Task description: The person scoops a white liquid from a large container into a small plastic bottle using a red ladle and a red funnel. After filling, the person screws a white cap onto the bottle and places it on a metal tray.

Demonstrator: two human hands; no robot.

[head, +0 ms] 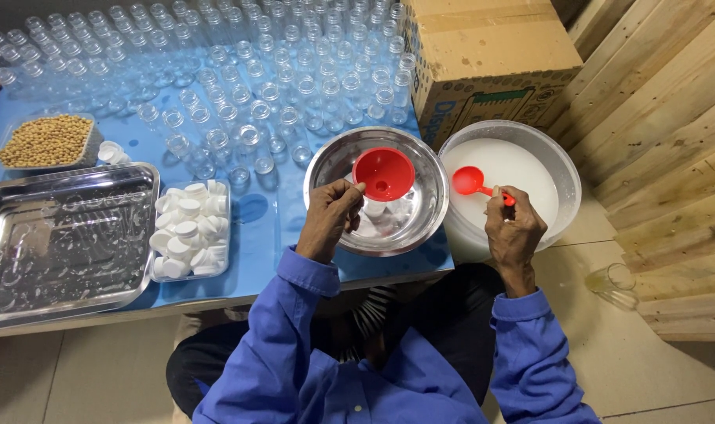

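Head view: left hand grips red funnel over steel bowl; right hand clamps red spoon.

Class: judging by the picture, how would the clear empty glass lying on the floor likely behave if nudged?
The clear glass lies on its side on smooth floor tiles, so it would probably roll. It looks thin-walled and empty, so likely light and breakable.

By the left hand: one red funnel, one steel bowl. In the right hand: one red spoon, above one white bucket. Bottles beyond: too many to count.
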